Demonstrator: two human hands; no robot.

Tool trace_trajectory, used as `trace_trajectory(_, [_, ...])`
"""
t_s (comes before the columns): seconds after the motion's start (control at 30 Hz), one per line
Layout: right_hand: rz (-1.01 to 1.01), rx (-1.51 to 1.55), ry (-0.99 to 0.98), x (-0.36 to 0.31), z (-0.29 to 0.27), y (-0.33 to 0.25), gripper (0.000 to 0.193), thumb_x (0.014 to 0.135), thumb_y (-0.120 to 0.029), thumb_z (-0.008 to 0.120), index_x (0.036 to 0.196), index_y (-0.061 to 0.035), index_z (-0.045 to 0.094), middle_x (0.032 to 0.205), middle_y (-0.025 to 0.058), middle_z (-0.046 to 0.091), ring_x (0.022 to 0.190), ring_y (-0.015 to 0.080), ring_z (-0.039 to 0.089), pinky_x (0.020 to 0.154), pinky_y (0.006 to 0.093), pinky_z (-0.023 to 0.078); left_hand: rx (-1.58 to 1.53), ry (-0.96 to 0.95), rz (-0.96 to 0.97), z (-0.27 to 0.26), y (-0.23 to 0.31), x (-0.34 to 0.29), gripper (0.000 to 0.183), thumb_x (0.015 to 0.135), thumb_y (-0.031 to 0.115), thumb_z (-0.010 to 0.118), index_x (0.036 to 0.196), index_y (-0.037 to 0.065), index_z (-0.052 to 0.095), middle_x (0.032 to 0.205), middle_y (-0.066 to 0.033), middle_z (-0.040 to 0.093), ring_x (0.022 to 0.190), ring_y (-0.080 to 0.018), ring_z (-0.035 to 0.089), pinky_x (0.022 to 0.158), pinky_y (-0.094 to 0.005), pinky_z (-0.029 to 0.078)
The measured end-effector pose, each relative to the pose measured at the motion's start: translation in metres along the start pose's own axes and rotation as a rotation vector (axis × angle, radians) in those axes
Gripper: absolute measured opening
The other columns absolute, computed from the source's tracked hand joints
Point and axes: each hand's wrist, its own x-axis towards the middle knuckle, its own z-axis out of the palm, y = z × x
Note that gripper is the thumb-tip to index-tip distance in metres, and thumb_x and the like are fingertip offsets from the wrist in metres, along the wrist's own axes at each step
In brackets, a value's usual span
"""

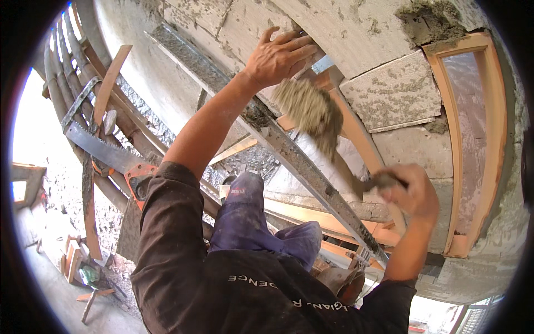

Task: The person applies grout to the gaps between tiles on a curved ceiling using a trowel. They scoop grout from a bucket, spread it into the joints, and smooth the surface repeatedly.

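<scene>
My right hand (410,190) is closed around the handle of a trowel (349,177). A thick heap of wet grey mortar (311,111) covers most of its blade, which points up and left toward the wall. My left hand (281,57) is raised at the block wall (392,89), with its fingers apart and nothing seen in them. It lies by the upper edge of a wooden frame (356,129) set in the wall; whether the palm touches the blocks is hidden. The mortar hangs just below this hand.
A long metal bar (303,162) crosses diagonally before me. Another wooden frame (486,139) sits in the wall at right. A handsaw (105,149) with an orange handle rests against bamboo poles (67,67) at left. Wooden planks (311,214) run below the opening.
</scene>
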Motion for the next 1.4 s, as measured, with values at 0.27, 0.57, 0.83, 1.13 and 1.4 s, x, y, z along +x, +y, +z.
trace_trajectory(0.27, [0.272, 0.540, 0.121, 0.067, 0.017, 0.079, 0.030, 0.086, -0.023, 0.063, 0.101, 0.0020, 0.064, 0.069, 0.0043, 0.059, 0.056, 0.0101, 0.054, 0.049, 0.0242, 0.045, -0.025, 0.015, 0.047, 0.003, -0.005, 0.008, 0.048, 0.083, 0.020, 0.068, 0.128, 0.023, 0.053, 0.131, 0.0004, 0.055, 0.122, -0.0187, 0.050, 0.107, -0.0517, 0.027])
trace_trajectory(0.57, [0.190, 0.646, 0.200, 0.045, 0.063, 0.088, 0.034, 0.087, -0.026, 0.060, 0.102, 0.0040, 0.061, 0.072, 0.0084, 0.061, 0.053, 0.0116, 0.055, 0.047, 0.0242, 0.045, -0.066, -0.069, 0.046, 0.002, -0.004, 0.001, 0.086, 0.067, 0.049, 0.079, 0.139, 0.023, 0.041, 0.143, -0.0014, 0.043, 0.131, -0.0221, 0.041, 0.113, -0.0526, 0.018])
trace_trajectory(0.83, [0.211, 0.906, 0.283, 0.061, 0.104, 0.097, 0.028, 0.091, -0.024, 0.056, 0.104, 0.0004, 0.058, 0.070, 0.0077, 0.059, 0.052, 0.0125, 0.055, 0.045, 0.0251, 0.044, -0.037, 0.036, 0.015, 0.014, 0.001, 0.001, 0.086, 0.061, 0.043, 0.082, 0.136, 0.020, 0.044, 0.140, -0.0016, 0.046, 0.129, -0.0215, 0.043, 0.111, -0.0513, 0.018])
trace_trajectory(1.13, [0.073, 1.013, 0.401, 0.065, 0.133, 0.061, 0.029, 0.091, -0.029, 0.056, 0.090, 0.0003, 0.058, 0.067, 0.0070, 0.057, 0.050, 0.0127, 0.054, 0.046, 0.0272, 0.044, 0.014, -0.025, -0.009, 0.007, 0.010, 0.007, 0.070, 0.076, 0.044, 0.073, 0.135, 0.019, 0.046, 0.138, -0.0044, 0.048, 0.127, -0.0240, 0.044, 0.109, -0.0524, 0.019])
trace_trajectory(1.4, [0.142, 1.022, 0.434, 0.093, 0.137, 0.049, 0.031, 0.091, -0.032, 0.056, 0.086, -0.0018, 0.057, 0.066, 0.0064, 0.057, 0.049, 0.0133, 0.056, 0.044, 0.0274, 0.045, 0.068, -0.064, -0.058, 0.010, 0.011, 0.007, 0.070, 0.077, 0.043, 0.072, 0.136, 0.019, 0.045, 0.140, -0.0041, 0.047, 0.129, -0.0242, 0.043, 0.109, -0.0539, 0.019])
